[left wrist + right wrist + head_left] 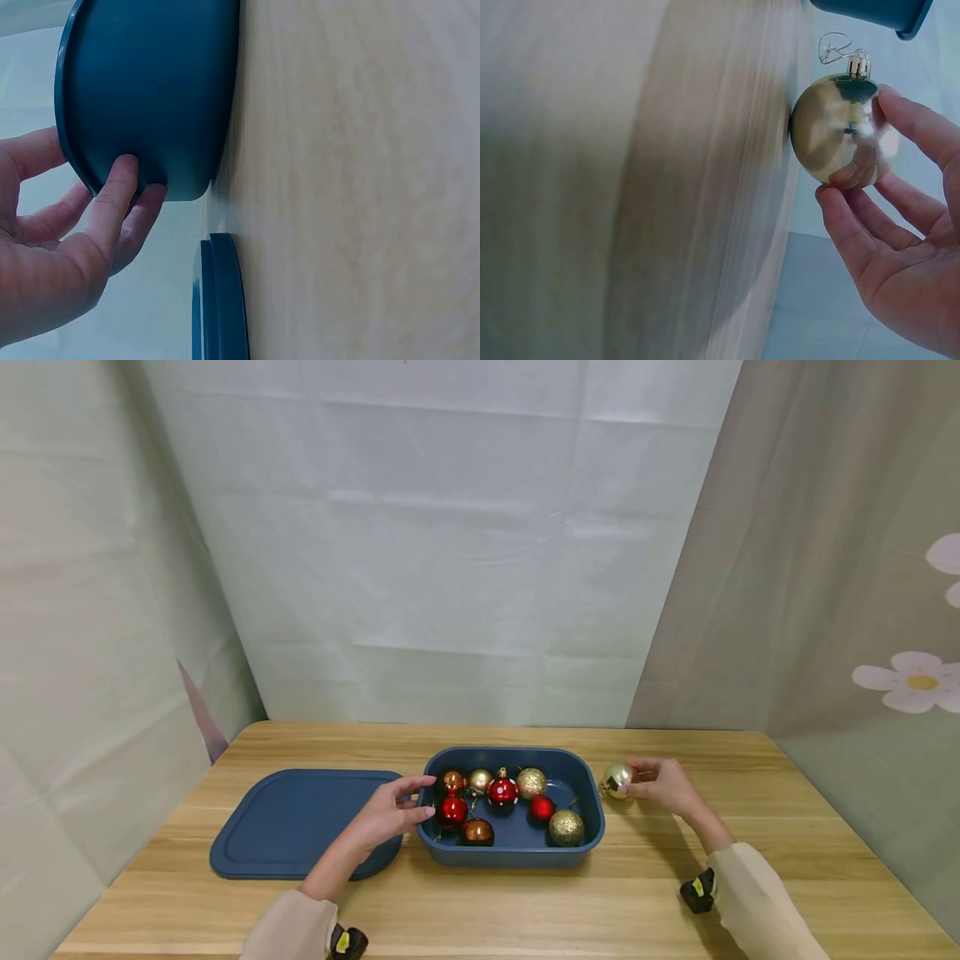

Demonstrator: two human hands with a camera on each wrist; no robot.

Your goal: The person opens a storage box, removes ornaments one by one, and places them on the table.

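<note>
A dark blue rectangular container [517, 855] stands mid-table and holds several red, gold and copper baubles [502, 792]. My left hand [422, 798] grips its left end. In the left wrist view the thumb [112, 196] presses the container's outer wall [150, 90] under the rim while the fingers reach over the rim. Just right of the container a shiny gold bauble [617, 779] rests on the table. My right hand [636, 781] pinches it. In the right wrist view the fingertips [919, 124] sit on the gold bauble [832, 131], whose cap and hook point up toward the container's corner [877, 11].
The container's flat blue lid [292, 822] lies on the wooden table [525, 910] to the left, its edge under my left wrist and also in the left wrist view [221, 300]. Pale cloth hangs behind and on both sides.
</note>
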